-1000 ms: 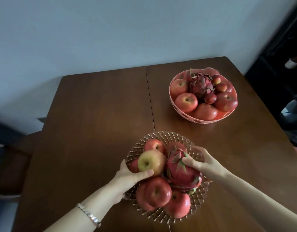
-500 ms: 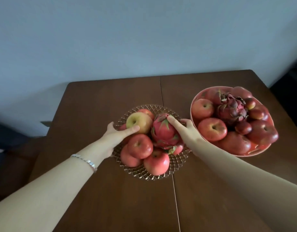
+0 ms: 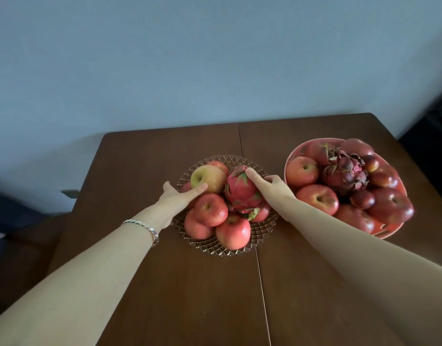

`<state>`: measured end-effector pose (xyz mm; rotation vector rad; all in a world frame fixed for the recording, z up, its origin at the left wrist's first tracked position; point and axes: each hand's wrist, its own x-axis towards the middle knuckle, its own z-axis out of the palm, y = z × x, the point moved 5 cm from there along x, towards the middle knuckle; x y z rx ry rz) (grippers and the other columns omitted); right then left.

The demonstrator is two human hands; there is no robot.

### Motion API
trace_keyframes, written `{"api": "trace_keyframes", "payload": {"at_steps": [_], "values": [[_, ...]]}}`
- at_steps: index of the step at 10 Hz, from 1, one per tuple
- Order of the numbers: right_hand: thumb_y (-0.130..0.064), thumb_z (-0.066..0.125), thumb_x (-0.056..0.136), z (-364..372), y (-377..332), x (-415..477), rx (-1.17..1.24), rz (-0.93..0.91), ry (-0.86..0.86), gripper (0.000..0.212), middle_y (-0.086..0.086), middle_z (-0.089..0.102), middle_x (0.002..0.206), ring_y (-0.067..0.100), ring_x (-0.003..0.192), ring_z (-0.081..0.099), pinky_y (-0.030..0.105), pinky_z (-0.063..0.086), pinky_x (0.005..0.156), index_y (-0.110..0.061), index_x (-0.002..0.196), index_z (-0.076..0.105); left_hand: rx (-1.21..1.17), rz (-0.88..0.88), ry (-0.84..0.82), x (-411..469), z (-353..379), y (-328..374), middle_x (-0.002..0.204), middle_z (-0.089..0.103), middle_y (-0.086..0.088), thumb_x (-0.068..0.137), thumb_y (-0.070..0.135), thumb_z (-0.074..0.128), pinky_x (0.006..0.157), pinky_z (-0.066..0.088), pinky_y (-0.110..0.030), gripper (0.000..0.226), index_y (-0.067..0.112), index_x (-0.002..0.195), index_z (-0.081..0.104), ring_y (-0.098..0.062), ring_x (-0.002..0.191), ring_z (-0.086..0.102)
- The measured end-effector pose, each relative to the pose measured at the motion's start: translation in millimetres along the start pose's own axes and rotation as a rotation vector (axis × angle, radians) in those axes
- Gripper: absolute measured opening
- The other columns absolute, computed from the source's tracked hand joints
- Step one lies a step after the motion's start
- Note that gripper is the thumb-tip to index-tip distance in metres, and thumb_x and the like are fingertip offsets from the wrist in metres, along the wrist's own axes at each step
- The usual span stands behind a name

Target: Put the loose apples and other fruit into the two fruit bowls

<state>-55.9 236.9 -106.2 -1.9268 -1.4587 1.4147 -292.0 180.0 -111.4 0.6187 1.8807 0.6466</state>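
Note:
A cut-glass bowl (image 3: pixel 222 250) stands at the middle of the brown table (image 3: pixel 165 151), piled with red apples, a yellow-green apple (image 3: pixel 207 177) and a pink dragon fruit (image 3: pixel 239 189). My left hand (image 3: pixel 176 199) grips the bowl's left side, thumb pressed on the yellow-green apple. My right hand (image 3: pixel 269 188) grips its right side, one finger lying on the dragon fruit. To the right, a pink bowl (image 3: pixel 287 168) holds red apples, small dark fruits and a darker dragon fruit (image 3: pixel 344 171). I see no loose fruit on the table.
A seam runs down the table's middle between the halves. The table's far edge meets a pale blue wall. A dark chair (image 3: pixel 20 233) stands off the left side, and dark furniture (image 3: pixel 434 116) shows at the far right.
Both hands have carried the glass bowl away from me, from the near edge to the table's middle, beside the pink bowl. The grip on its two sides is unchanged.

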Motion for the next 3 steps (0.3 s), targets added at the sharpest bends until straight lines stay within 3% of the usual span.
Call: {"api": "trace_keyframes", "payload": {"at_steps": [1,2,3], "values": [[-0.074,0.045,0.072,-12,-14,-16,-0.146,-0.056,0.069,0.073,0.006,0.065,0.097,0.021,0.083,0.059,0.028,0.04,0.065,-0.01,0.106,0.058,0.141,0.101,0.095,-13,-10,10,0.149,0.032,-0.012,0.074,0.068,0.056,0.104,0.032,-0.046,0.098,0.013,0.145,0.018,-0.032,0.133,0.034],[-0.049,0.052,0.082,-21,-30,-34,-0.317,-0.172,0.038,0.041,0.001,0.054,0.058,0.018,0.056,0.053,0.028,0.04,0.051,-0.011,0.066,0.055,0.35,0.326,0.233,-32,-19,34,0.115,0.059,-0.013,0.088,0.052,0.046,0.086,0.041,-0.035,0.051,0.01,0.115,0.055,-0.03,0.106,0.055],[-0.024,0.054,0.08,-28,-38,-64,-0.442,-0.185,-0.054,0.024,0.003,0.052,0.055,0.017,0.053,0.048,0.027,0.039,0.053,-0.005,0.068,0.059,0.487,0.453,0.221,-66,-15,51,0.071,0.064,-0.007,0.085,0.028,0.051,0.064,0.044,-0.03,0.02,0.013,0.074,0.058,-0.025,0.063,0.06]]}}
